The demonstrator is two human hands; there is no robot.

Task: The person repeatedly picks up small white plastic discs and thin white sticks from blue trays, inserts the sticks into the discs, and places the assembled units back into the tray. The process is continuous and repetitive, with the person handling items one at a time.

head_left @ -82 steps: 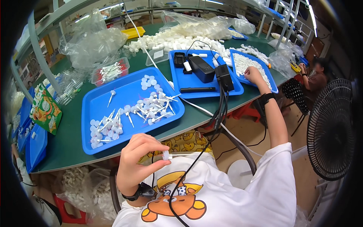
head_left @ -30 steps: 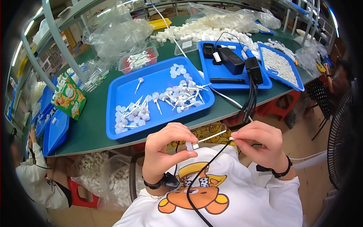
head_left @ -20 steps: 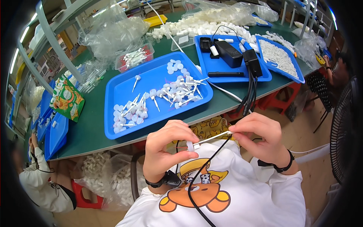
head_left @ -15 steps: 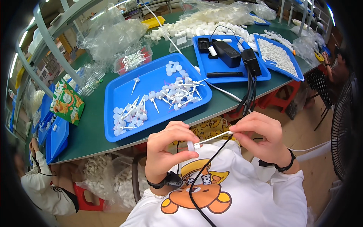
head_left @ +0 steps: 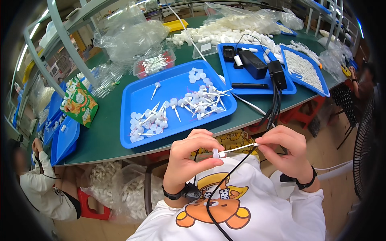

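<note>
In front of my chest, my left hand (head_left: 192,156) pinches the round, translucent white cap (head_left: 216,153) of a thin white stick (head_left: 240,148). My right hand (head_left: 285,145) has thumb and fingertips closed on the stick's other end, so the piece spans both hands, almost level. A thin reddish strand shows by the cap. Just beyond my hands, a large blue tray (head_left: 138,94) on the green table holds several similar capped sticks (head_left: 203,100) and loose round caps (head_left: 197,74). A black cord (head_left: 225,180) passes below the stick, over my shirt.
A second blue tray (head_left: 231,77) carries black adapters (head_left: 252,64) with cables; another holds white sticks (head_left: 301,68). A clear box (head_left: 154,64) stands behind the large tray, a green snack bag (head_left: 80,102) at left. One co-worker (head_left: 44,184) sits left, another far right. A fan (head_left: 364,140) stands right.
The whole scene has shifted slightly right in the picture. Both hands keep nearly the same pinch on the capped stick.
</note>
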